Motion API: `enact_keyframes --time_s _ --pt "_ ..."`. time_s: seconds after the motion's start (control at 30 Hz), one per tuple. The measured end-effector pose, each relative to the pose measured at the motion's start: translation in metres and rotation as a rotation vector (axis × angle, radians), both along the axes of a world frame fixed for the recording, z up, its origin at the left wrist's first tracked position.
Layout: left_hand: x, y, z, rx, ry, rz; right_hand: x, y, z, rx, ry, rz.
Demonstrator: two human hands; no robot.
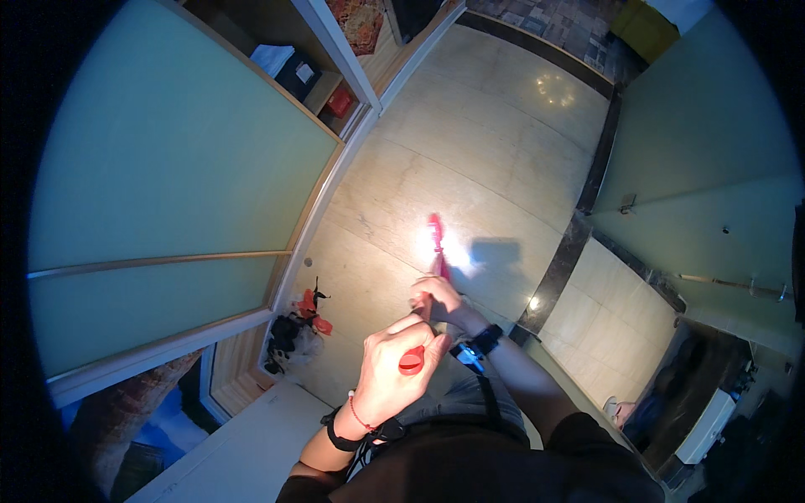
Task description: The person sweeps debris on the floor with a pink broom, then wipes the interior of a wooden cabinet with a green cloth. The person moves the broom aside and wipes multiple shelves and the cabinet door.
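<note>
My left hand (pixel 399 358) is closed around the top of a red-handled pole (pixel 412 360), whose round end cap faces the camera. Lower on the same pole, my right hand (pixel 437 297) grips it. The pole runs down and away from me towards the floor (pixel 402 182), where its pink-red lower part (pixel 436 232) shows in a bright patch of light. It looks like the handle of a floor-cleaning tool, but the kind cannot be told. Both wrists carry dark bands, and the left also a thin red bracelet.
Frosted glass sliding panels (pixel 182 144) line the left side. Black, clear and red plastic bags (pixel 299 330) lie at their foot. A red box (pixel 338 102) sits in the open cabinet. Dark stone strips (pixel 556 273) border the floor, and a frosted glass door (pixel 704 163) stands at right.
</note>
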State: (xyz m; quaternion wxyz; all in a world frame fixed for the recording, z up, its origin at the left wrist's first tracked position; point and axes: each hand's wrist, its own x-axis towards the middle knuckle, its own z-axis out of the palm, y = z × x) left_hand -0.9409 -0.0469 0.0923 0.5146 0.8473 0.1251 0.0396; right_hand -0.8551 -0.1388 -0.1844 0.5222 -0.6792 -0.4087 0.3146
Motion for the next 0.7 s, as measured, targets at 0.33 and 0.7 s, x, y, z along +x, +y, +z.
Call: enact_keyframes --time_s 0.33,0.7 --pt "0.074 -0.086 -0.207 -0.436 -0.053 0.000 0.104 -0.172 -0.162 -0.487 -0.518 -0.410" --pt "-0.002 -0.008 -0.054 0.136 0.191 0.397 -0.003 0.035 -0.079 0.018 0.146 -0.001"
